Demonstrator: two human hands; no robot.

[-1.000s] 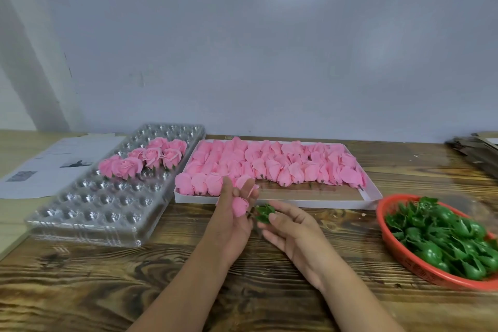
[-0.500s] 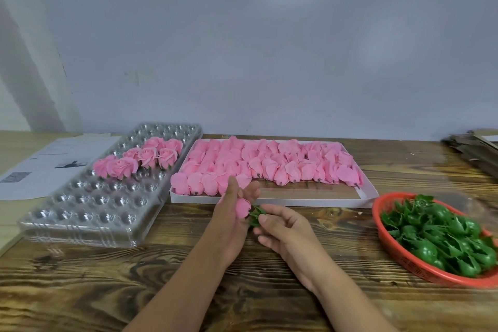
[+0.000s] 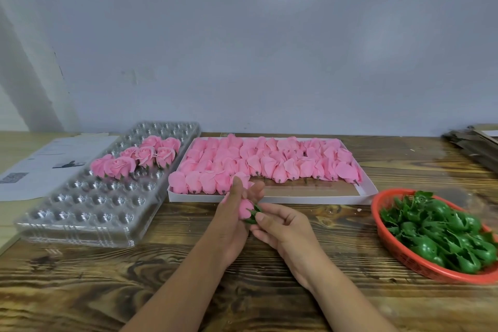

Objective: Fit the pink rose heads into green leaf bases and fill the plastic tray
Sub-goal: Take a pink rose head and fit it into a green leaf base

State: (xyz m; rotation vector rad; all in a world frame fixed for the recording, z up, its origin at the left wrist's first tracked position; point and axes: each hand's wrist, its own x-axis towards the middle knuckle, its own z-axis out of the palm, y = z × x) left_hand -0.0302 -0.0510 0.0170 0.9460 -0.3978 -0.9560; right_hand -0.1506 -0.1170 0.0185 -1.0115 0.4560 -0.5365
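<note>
the left hand (image 3: pixel 231 219) curls around a pink rose head (image 3: pixel 245 209), fingers upright. the right hand (image 3: pixel 283 232) pinches a green leaf base (image 3: pixel 253 217) against the rose's lower end; most of the base is hidden by fingertips, so how far it is seated cannot be told. just beyond lies the white box (image 3: pixel 366 191) of rose heads. the plastic tray (image 3: pixel 89 210), holding a few finished roses (image 3: pixel 134 160), sits left; the red basket (image 3: pixel 404 259) of leaf bases is cut off at the right edge. bare wooden table (image 3: pixel 107 291) surrounds the forearms.

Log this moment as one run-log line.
step: fitting | left hand: holds rose head | right hand: pinches leaf base | plastic tray: partly filled
</note>
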